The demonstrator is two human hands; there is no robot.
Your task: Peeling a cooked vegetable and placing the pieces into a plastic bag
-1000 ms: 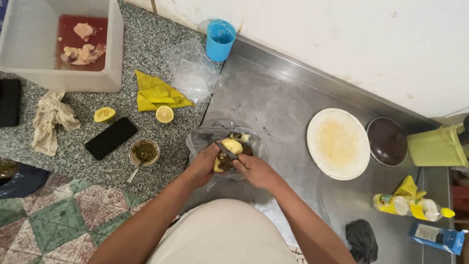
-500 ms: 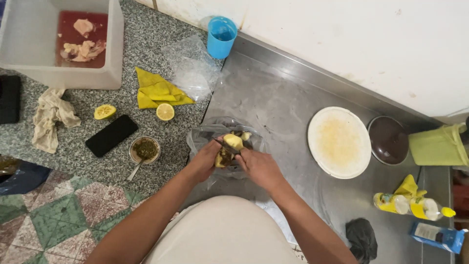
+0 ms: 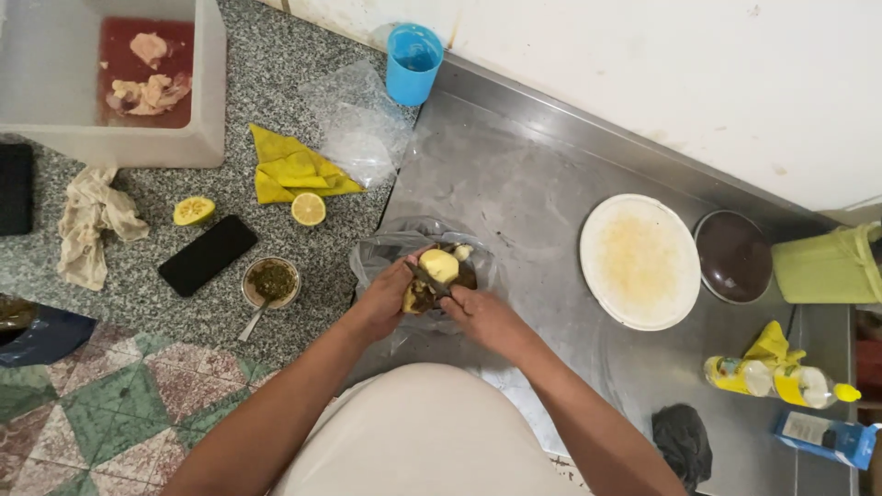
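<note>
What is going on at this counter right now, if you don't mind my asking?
A person stands at a steel counter, peeling a pale yellow potato over a clear plastic bag that catches the scraps. The left hand grips the potato while the right hand works a small blade against it. Nearby lie a white plate, two lemon halves, a phone and a small bowl of green paste.

A clear, crinkled plastic bag (image 3: 386, 257) lies on dull brushed-metal worktop (image 3: 514, 184) beside speckled polished stone counter (image 3: 165, 266).
</note>
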